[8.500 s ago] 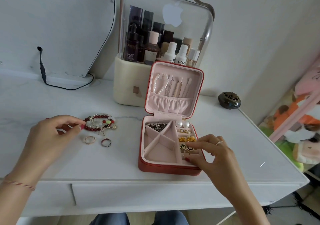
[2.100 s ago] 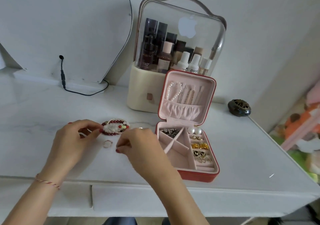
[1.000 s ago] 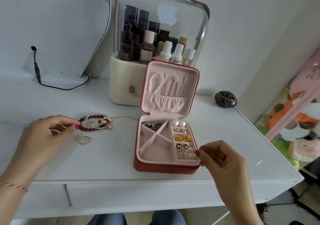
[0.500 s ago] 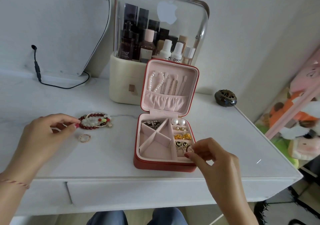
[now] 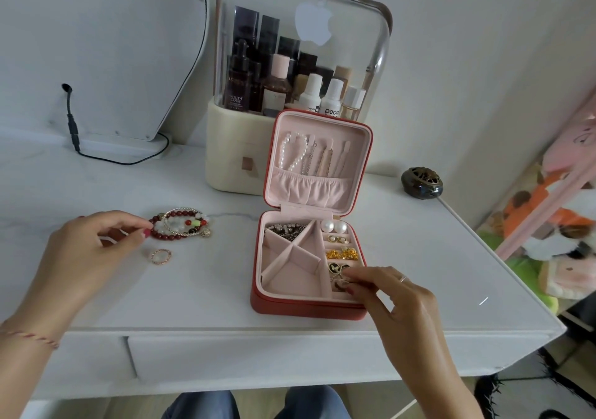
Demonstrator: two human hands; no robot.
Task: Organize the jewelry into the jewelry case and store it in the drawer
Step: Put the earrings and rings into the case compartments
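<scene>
One white vanity table [image 5: 225, 289] across the whole lower frame, marble-look top, closed drawer [image 5: 258, 357] in its front edge at bottom centre. White walls behind; edge of a mirror [image 5: 129, 47] at upper left with a black cable [image 5: 72, 121] trailing from its base; plush toys [image 5: 548, 225] at far right. Clear-domed cosmetics organizer [image 5: 303, 47] at upper centre on a cream base, a white apple logo on the dome; inside, a dark bottle reading "YOUTH CODE" and a white one reading "poom", the rest of that word hidden. Just in front, at centre, red jewelry case [image 5: 306, 305], lid upright and hinged at the far side, opening facing the viewer; pearl strand and chains hanging vertically in the lid, earrings in the right-hand slots, chain in the upper-left compartment. Dark round lidded pot [image 5: 422, 182] at right. Left hand [image 5: 87, 257] at centre left, fingertips touching a pile of beaded bracelets [image 5: 182, 226]. Right hand [image 5: 396, 302] at lower right of the case, fingertips pinching a small ring [image 5: 340, 284] over the near-right slot. Gold ring [image 5: 160, 256] flat on the tabletop below the bracelets.
</scene>
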